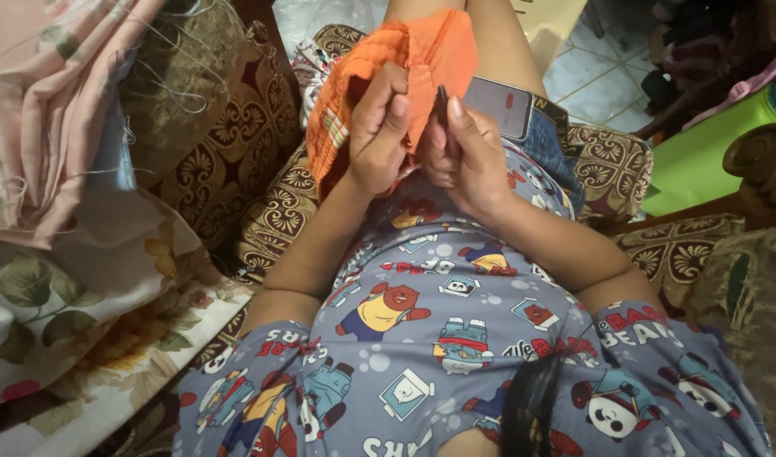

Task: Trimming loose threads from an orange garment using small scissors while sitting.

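An orange cloth garment (430, 59) with a checked inner lining lies draped over my lap and knee. My left hand (379, 135) is closed on a fold of this orange cloth, thumb and fingers pinching it. My right hand (464, 156) sits right beside it, pinching a small dark thin object (441, 106) against the cloth edge; what that object is cannot be made out. Both hands touch at the middle of the cloth. A phone (499, 103) with a grey screen rests on my right thigh, just beyond my right hand.
I sit on a brown patterned sofa (269, 211). Pink and floral fabrics (57, 279) with loose threads pile up at the left. A green plastic item (709, 161) and a carved wooden armrest (760, 165) stand at the right, tiled floor (599, 76) beyond.
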